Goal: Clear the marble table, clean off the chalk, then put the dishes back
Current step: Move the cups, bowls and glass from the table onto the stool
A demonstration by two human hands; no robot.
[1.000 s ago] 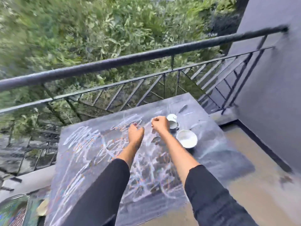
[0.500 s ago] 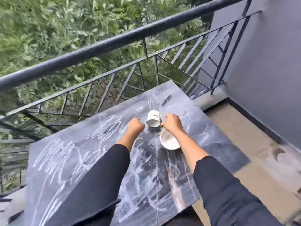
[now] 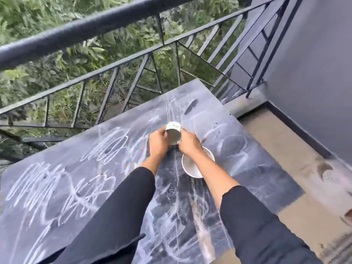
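A dark marble table (image 3: 62, 189) covered in white chalk scribbles fills the lower left. A white mug (image 3: 173, 133) is lifted above it, tilted with its base pointing away from me. My left hand (image 3: 158, 143) holds its left side and my right hand (image 3: 189, 144) holds its right side. A white bowl (image 3: 192, 166) sits on the table just under my right wrist, partly hidden by it.
A black metal railing (image 3: 106, 21) runs along the table's far edge, with green foliage beyond. A grey wall (image 3: 314, 63) stands at the right. The tan balcony floor (image 3: 285, 147) lies right of the table, with dark stains.
My right hand lifted the mug off the table, and my left hand moved over to hold its other side. The view shifted closer and to the right.
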